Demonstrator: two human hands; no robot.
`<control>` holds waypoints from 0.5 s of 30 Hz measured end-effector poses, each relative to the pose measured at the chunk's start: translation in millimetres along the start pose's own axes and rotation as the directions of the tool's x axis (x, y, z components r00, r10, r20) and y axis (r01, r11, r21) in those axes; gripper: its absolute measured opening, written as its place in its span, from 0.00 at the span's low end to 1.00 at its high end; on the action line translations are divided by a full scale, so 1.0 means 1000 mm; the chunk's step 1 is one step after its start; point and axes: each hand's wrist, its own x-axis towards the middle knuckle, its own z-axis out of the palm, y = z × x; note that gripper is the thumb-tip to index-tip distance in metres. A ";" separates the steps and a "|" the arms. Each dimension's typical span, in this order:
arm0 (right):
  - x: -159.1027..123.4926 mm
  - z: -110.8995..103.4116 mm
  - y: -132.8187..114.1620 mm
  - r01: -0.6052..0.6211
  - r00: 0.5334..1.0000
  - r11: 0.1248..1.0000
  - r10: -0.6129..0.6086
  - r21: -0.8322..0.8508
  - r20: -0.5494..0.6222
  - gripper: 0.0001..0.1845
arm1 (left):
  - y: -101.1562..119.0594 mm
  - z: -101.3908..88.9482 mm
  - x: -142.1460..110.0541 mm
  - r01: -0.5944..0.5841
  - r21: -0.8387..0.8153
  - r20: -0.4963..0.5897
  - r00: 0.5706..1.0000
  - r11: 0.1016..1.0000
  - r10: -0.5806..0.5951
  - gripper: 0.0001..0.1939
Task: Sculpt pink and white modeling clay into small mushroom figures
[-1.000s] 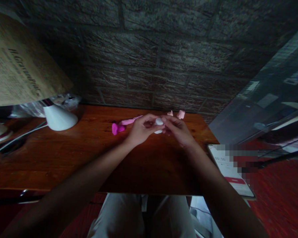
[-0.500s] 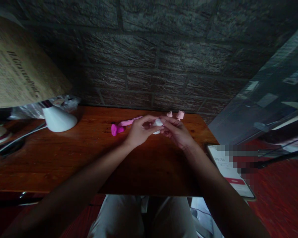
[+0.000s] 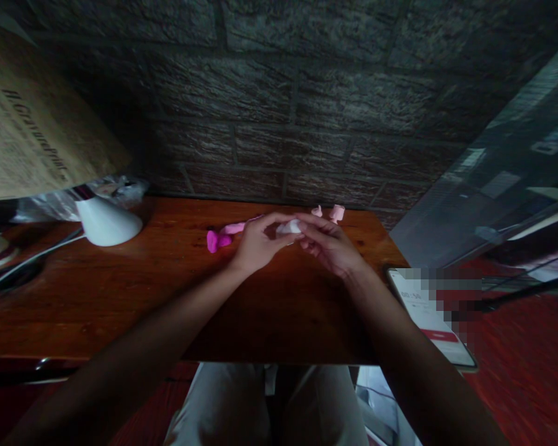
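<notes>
A small white lump, which looks like modelling clay, sits between my two hands above the table. My left hand curls round its left side with thumb and fingers. On the other side, the fingertips of my right hand pinch it. Part of the lump is hidden by the fingers. Just left of my left hand lies a bright magenta piece, and a paler pink strip runs from it behind the hand. Beyond my right hand stand a small light pink piece and a larger light pink piece.
A lamp with a white base and a printed paper shade stands at the left, its cable crossing the wooden table. A phone lies by the right edge. A dark brick wall rises behind.
The white lump has turned between my fingers and now lies flatter, more to the left. Both hands stay at nearly the same place, and the view has shifted slightly.
</notes>
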 end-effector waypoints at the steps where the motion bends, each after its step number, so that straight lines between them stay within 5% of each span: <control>1: 0.000 0.000 0.000 0.001 1.000 1.000 -0.001 0.004 -0.005 0.17 | 0.001 0.000 0.000 0.000 0.003 -0.001 1.000 1.000 0.000 0.15; 9: -0.001 0.002 -0.002 0.016 1.000 0.999 -0.017 -0.031 -0.022 0.16 | 0.004 0.000 0.000 -0.003 0.029 0.011 1.000 1.000 0.003 0.15; 15: -0.001 0.002 -0.002 0.008 0.998 1.000 -0.008 0.012 -0.067 0.18 | 0.000 0.000 0.002 0.056 -0.103 0.108 0.993 0.993 -0.045 0.20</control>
